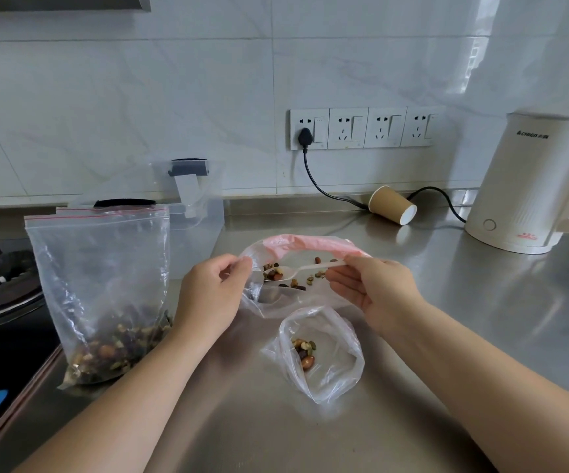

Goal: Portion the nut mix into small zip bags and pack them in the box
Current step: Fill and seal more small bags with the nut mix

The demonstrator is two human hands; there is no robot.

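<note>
Mid-worktop, our left hand [213, 295] pinches the source bag [293, 278] rim, holding its mouth open so the spoon [296, 269], pinched by our right hand [375, 288], can load nuts. Small bag [324, 353] lies just nearer us, mouth gaping, partly filled. Box [196, 230] waits by the back wall, behind the big bag [105, 288].

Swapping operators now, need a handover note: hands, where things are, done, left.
Left hand pinches the rim of the open bag.
Right hand holds the white spoon, loaded with nuts, inside that bag.
Small bag lies open in front on the counter, a few nuts inside.
Big nut bag stands at left, zipped; clear box behind it.
Done: one small portion started.
Left: fill, zip, box the bags.
</note>
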